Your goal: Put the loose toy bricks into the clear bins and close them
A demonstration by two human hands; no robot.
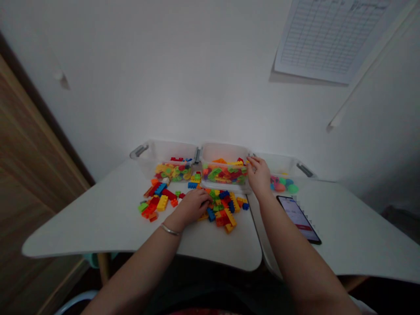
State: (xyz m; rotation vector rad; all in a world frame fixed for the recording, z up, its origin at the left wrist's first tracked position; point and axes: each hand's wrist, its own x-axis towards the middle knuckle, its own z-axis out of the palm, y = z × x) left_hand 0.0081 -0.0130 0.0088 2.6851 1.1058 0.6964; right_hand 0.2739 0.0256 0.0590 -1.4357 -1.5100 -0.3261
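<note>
My left hand rests among loose toy bricks on the white table, its fingers curled down at the middle of the pile; what they hold, if anything, is hidden. Over the right rim of the middle clear bin, my right hand pinches a small yellow piece. Red, green, yellow and orange pieces fill the lower part of that bin. Near my left hand lie a blue brick, a yellow brick and a long yellow brick.
Another clear bin with mixed pieces stands at the left. The right bin holds round colourful pieces. A phone lies right of my right forearm. Two white tabletops meet at a seam, and a printed sheet hangs on the wall.
</note>
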